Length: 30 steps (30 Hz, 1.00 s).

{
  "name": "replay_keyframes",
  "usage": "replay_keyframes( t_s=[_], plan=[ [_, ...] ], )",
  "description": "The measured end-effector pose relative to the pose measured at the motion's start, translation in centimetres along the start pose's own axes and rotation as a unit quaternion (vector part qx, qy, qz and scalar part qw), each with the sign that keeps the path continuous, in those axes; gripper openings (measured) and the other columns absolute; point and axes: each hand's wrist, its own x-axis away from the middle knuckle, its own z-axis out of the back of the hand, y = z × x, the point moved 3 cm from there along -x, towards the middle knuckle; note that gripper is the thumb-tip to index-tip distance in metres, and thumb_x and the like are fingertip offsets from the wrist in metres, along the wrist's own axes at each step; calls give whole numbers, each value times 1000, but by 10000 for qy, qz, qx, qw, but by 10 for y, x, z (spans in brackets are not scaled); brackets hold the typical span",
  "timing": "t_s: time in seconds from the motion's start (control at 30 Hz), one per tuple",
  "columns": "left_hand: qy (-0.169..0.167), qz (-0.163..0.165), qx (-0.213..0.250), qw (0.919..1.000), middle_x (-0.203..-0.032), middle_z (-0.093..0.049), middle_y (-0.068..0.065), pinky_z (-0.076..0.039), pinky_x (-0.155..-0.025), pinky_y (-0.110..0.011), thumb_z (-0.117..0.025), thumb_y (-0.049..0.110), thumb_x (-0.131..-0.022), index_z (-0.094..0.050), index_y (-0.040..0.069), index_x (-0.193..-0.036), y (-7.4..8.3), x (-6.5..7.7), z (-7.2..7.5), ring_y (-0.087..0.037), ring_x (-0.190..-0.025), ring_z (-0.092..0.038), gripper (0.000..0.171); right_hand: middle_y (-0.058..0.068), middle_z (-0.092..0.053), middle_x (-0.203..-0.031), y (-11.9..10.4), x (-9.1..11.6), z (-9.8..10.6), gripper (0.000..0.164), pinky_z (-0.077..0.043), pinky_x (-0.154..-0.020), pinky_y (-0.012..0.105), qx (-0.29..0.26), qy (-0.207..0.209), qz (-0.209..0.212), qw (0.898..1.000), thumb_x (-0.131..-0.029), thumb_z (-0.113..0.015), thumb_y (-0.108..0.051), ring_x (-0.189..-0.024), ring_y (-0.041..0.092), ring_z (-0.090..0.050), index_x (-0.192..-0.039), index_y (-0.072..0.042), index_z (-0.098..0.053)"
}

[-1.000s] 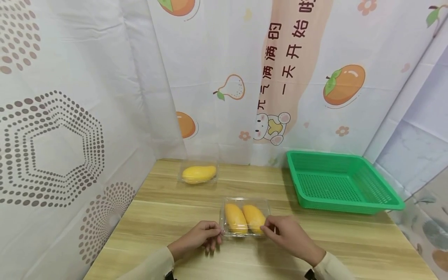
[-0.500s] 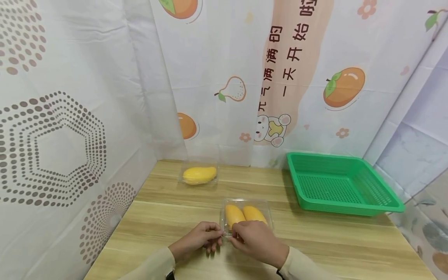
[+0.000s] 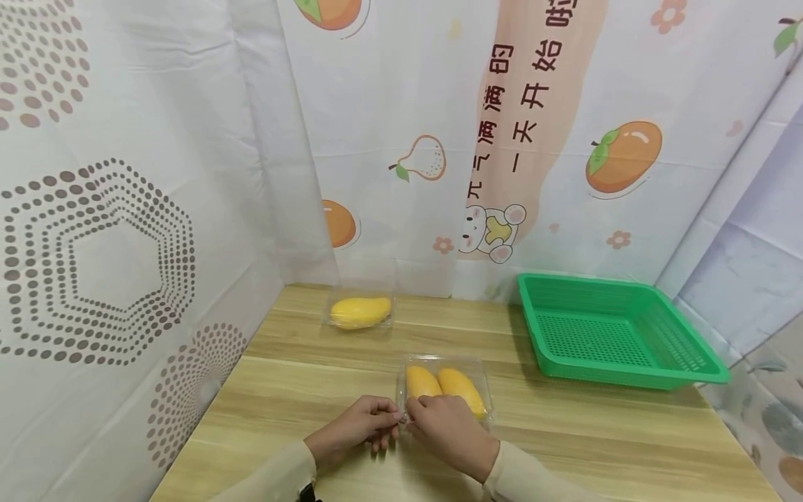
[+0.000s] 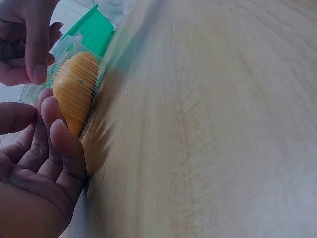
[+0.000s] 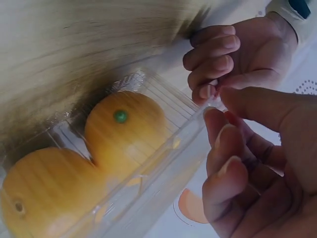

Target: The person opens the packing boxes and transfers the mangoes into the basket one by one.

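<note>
Two orange-yellow mangoes (image 3: 463, 387) lie side by side in a clear plastic clamshell box (image 5: 163, 101) on the table. At the box's near left corner, my left hand (image 3: 360, 425) pinches the rim between thumb and forefinger, its other fingers loosely bent below. My right hand (image 3: 453, 429) reaches across the near side to that same corner. Its thumb and forefinger pinch the rim right beside the left fingertips, as the right wrist view shows. From the head view it covers the lower ends of the mangoes; the left wrist view shows its thumb (image 4: 38, 67) pointing down.
Farther back on the left, a second clear box holds a yellow mango (image 3: 360, 312). A green plastic basket (image 3: 627, 380) stands at the back right of the wooden table (image 3: 301, 376). Printed curtains (image 3: 401, 230) hang behind and along the sides.
My right hand has moved left along the box's near edge, from the near right corner to the left one. The left hand has stayed at its corner.
</note>
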Motion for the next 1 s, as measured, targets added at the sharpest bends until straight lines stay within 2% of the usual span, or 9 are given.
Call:
replay_keyframes(
  t_s=[0.23,0.37,0.57,0.8,1.0],
  plan=[
    [37,-9,-31,10000,-85,-69,-6,-46,-51,-20,-63,19,-104,-63,-12,-108,2,0,-1,-9,-62,-57,32,-9,-44,-56,-2,-1,-3,34,-25,-39,18,497,-114,-11,9987,-89,-81,-24,-48,1,-26,-70,-16,-54],
    [43,-6,-40,10000,-85,-69,-6,-46,-51,-20,-63,19,-104,-63,-11,-107,3,0,-2,-9,-62,-57,31,-9,-40,-54,-4,-1,-3,34,-23,-38,18,729,-128,32,9973,-90,-80,-25,-46,1,-25,-68,-16,-56],
    [44,12,-15,10000,-86,-69,-6,-47,-52,-21,-65,21,-103,-64,-7,-106,1,0,-2,-9,-62,-57,29,-10,-36,-52,-7,1,-6,33,-20,-36,19,1034,44,256,9943,-86,-78,-15,-44,1,-23,-66,-17,-51],
    [94,2,-28,10000,-86,-68,-7,-47,-51,-21,-66,19,-102,-64,-4,-101,-1,-2,-4,-10,-62,-57,24,-11,-30,-54,-5,3,-12,35,-14,-38,18,950,175,437,9944,-84,-75,-12,-46,0,-18,-66,-18,-45],
    [264,-19,14,9996,-84,-68,-8,-45,-49,-21,-64,13,-99,-62,3,-93,-1,-3,-4,-10,-60,-57,12,-11,-43,-56,-5,5,-18,29,-14,-40,16,704,296,566,9955,-87,-78,-15,-48,0,-21,-73,-16,-53]
  ],
)
